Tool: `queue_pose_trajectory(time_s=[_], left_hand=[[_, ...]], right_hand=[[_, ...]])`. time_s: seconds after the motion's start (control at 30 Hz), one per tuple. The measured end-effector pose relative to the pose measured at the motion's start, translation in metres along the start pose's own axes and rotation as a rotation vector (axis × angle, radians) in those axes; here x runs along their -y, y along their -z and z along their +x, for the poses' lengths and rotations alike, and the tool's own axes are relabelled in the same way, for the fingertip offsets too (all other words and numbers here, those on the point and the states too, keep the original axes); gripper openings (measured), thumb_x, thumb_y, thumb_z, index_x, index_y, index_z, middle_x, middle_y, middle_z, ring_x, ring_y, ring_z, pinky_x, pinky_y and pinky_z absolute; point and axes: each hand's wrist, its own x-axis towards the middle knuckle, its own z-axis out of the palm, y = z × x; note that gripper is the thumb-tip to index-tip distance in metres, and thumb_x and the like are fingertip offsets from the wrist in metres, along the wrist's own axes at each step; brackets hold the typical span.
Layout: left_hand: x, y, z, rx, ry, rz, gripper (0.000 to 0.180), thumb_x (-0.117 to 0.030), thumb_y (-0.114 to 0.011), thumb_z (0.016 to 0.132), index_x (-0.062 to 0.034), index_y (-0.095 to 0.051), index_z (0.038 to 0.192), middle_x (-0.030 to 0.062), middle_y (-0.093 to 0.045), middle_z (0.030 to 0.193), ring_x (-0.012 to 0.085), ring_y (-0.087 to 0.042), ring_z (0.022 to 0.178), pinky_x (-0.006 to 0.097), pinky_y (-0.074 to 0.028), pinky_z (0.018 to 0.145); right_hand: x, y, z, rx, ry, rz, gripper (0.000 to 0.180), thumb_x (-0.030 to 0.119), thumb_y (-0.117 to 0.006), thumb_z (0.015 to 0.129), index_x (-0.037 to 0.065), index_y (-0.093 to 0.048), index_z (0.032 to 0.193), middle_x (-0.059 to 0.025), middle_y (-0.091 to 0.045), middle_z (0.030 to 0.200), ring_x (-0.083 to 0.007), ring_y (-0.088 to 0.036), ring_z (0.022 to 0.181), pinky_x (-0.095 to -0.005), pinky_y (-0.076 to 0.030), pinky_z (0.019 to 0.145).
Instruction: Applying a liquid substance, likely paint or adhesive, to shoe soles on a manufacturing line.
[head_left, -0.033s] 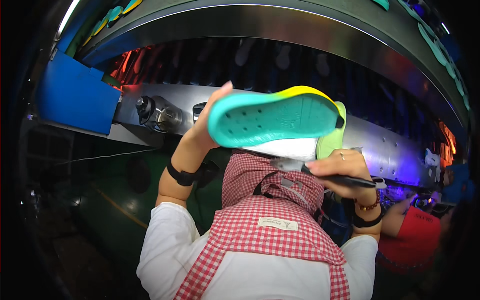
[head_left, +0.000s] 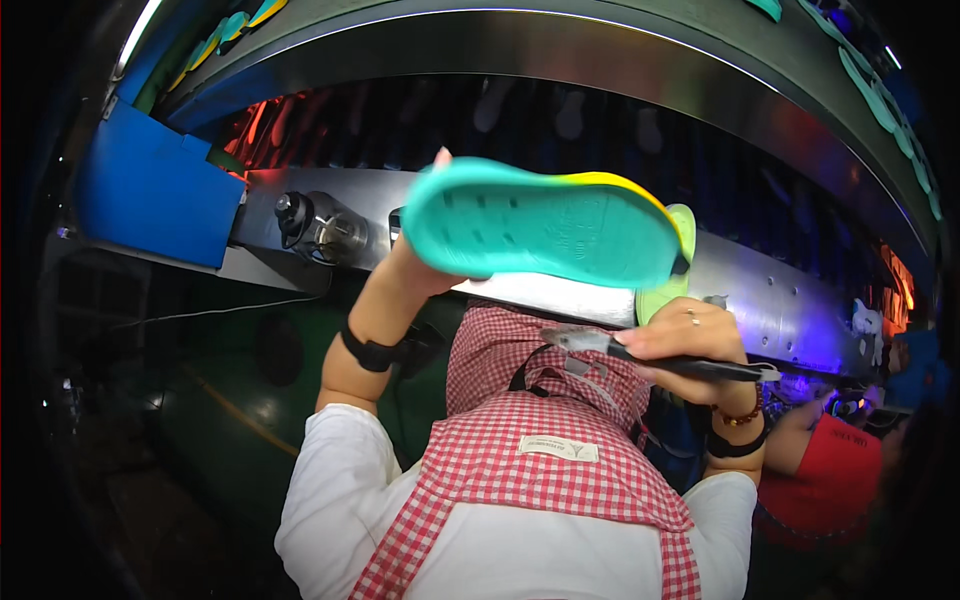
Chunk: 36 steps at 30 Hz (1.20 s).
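Note:
My left hand [head_left: 425, 268] grips the toe end of a teal shoe insole [head_left: 560, 238] with a yellow edge, its fingers mostly hidden behind it. The insole is raised over the metal bench with its holed, embossed face toward me. A small dark patch marks its right end. In my right hand [head_left: 693, 345] is a black-handled knife [head_left: 668, 362], its short grey blade pointing left, below the insole and apart from it. Partly hidden behind the insole's right end, a light green rounded piece [head_left: 660, 302] lies at the bench.
A clear bottle [head_left: 338, 232] with a black lid stands on the metal bench [head_left: 765, 290], left of my hands. A blue box [head_left: 150, 190] is farther left. Beyond the bench runs a line with more insoles [head_left: 880, 95]. A person in red [head_left: 830, 475] sits at the right.
The insole has tilted, its left end moving up and left with my left hand. My right hand and the knife have shifted slightly right.

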Motion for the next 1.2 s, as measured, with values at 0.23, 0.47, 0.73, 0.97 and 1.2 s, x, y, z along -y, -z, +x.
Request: queue_pose_trajectory(time_s=[0.23,0.47,0.73,0.97,1.2], left_hand=[[0.052,0.004,0.029,-0.059,-0.12,-0.141,0.086,-0.07,-0.011,0.079,-0.0049,-0.032,0.131,0.0216,-0.049,0.116,0.0342,-0.05,0.105,0.046,-0.038,0.093],[0.051,0.019,0.03,-0.307,-0.293,-0.069,0.083,-0.071,-0.015,0.078,-0.0062,-0.041,0.122,0.0183,-0.056,0.102,0.0327,-0.055,0.095,0.048,-0.04,0.09],[0.065,-0.006,0.035,-0.052,-0.365,-0.076,0.085,-0.073,-0.021,0.076,-0.0064,-0.035,0.127,0.0157,-0.053,0.106,0.0302,-0.052,0.098,0.05,-0.038,0.091],[0.045,-0.022,0.027,-0.181,-0.453,0.003,0.082,-0.07,-0.028,0.077,-0.0044,-0.038,0.125,0.0162,-0.05,0.115,0.0315,-0.05,0.105,0.051,-0.036,0.095],[0.03,-0.044,0.025,-0.048,-0.449,0.047,0.077,-0.064,-0.033,0.081,-0.0026,-0.035,0.128,0.0175,-0.045,0.122,0.0322,-0.048,0.109,0.051,-0.033,0.098]], right_hand=[[-0.027,-0.026,0.03,-0.362,-0.392,0.204,0.02,0.001,-0.066,0.07,-0.002,-0.064,0.09,-0.0143,-0.065,0.084,-0.0155,-0.063,0.074,-0.0239,-0.048,0.065],[-0.014,-0.048,0.026,-0.121,0.008,-0.308,0.02,0.001,-0.066,0.066,0.004,-0.061,0.085,-0.0098,-0.063,0.075,-0.024,-0.062,0.066,-0.0287,-0.048,0.06],[-0.013,-0.036,0.041,-0.244,-0.058,0.0,0.02,-0.001,-0.066,0.067,0.001,-0.064,0.087,-0.0123,-0.064,0.082,-0.0211,-0.063,0.074,-0.0279,-0.049,0.067],[-0.017,-0.027,0.024,-0.275,-0.136,0.132,0.019,-0.002,-0.067,0.068,0.001,-0.064,0.087,-0.0129,-0.065,0.087,-0.022,-0.061,0.083,-0.0299,-0.047,0.076],[-0.03,-0.027,0.014,-0.297,-0.188,0.606,0.016,-0.001,-0.063,0.069,-0.002,-0.061,0.086,-0.0153,-0.063,0.092,-0.0265,-0.054,0.101,-0.04,-0.039,0.092]])
